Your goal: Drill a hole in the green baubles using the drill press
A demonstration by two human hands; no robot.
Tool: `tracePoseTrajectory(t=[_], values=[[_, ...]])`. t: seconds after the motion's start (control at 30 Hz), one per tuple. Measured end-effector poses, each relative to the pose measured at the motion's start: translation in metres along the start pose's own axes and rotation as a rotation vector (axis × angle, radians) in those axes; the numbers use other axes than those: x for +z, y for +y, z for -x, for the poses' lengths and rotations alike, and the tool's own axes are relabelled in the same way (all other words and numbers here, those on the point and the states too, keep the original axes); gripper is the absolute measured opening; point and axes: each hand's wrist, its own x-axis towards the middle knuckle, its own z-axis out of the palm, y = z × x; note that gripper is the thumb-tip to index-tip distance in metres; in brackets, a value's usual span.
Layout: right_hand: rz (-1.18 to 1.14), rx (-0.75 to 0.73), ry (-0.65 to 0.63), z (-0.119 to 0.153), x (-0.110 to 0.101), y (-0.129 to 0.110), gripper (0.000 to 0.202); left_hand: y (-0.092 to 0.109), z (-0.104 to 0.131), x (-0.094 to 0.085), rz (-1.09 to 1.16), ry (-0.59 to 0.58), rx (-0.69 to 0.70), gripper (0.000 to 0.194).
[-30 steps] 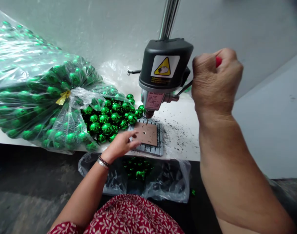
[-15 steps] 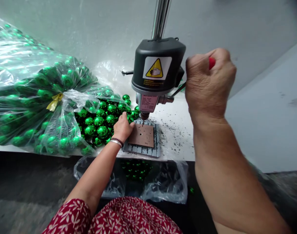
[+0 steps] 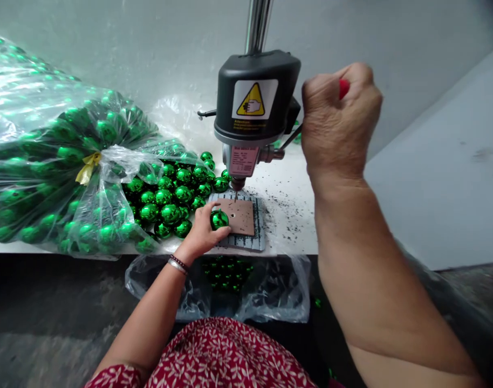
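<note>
Okay, left hand (image 3: 202, 230) pinches a green bauble (image 3: 219, 220) at the brown pad (image 3: 244, 218); right hand (image 3: 340, 121) grips the red-knobbed lever (image 3: 292, 136) on the bench drill (image 3: 258, 66). Loading step, I reckon; next calls for centring under the bit (image 3: 235, 196).

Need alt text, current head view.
A green ball is in the grip of a person's left hand, at the left side of a brown plate beneath a bench drill; the right hand is closed on its lever. More balls lie left, some in a clear bag.
</note>
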Motion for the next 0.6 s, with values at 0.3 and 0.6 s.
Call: tracePoseTrajectory(t=[0.3, 0.6], values=[[0.024, -0.002, -0.023, 0.001, -0.002, -0.003, 0.033, 0.005, -0.007, -0.002, 0.008, -0.063, -0.083, 0.050], [0.019, 0.000, -0.066, -0.001, -0.004, -0.004, 0.031, 0.010, -0.025, 0.001, -0.148, -0.108, -0.058, 0.043]])
